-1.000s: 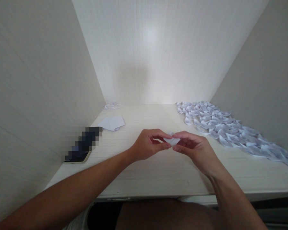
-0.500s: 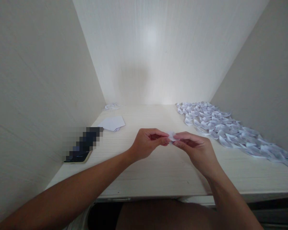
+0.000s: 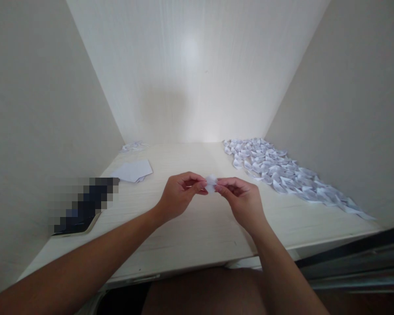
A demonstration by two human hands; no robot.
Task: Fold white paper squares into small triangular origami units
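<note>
A small piece of white paper [image 3: 211, 183] is held up over the desk between my two hands. My left hand [image 3: 181, 192] pinches its left edge between thumb and fingers. On the other side, my right hand [image 3: 241, 197] pinches the right edge the same way. The fingertips cover its sides, so only the middle of the paper shows. To the right lies a long heap of folded white paper pieces [image 3: 276, 168]. A small stack of flat white paper sheets [image 3: 133, 170] rests on the left.
The pale desk [image 3: 184, 232] is enclosed by a back panel [image 3: 197, 78] and side panels. A phone [image 3: 82, 214], partly pixelated, leans at the left panel. Thin white paper scraps [image 3: 134, 146] lie in the far left corner.
The view has turned right, so the desk and everything on it appear further left. Both hands keep their pinch, slightly farther apart, and more of the paper shows between them.
</note>
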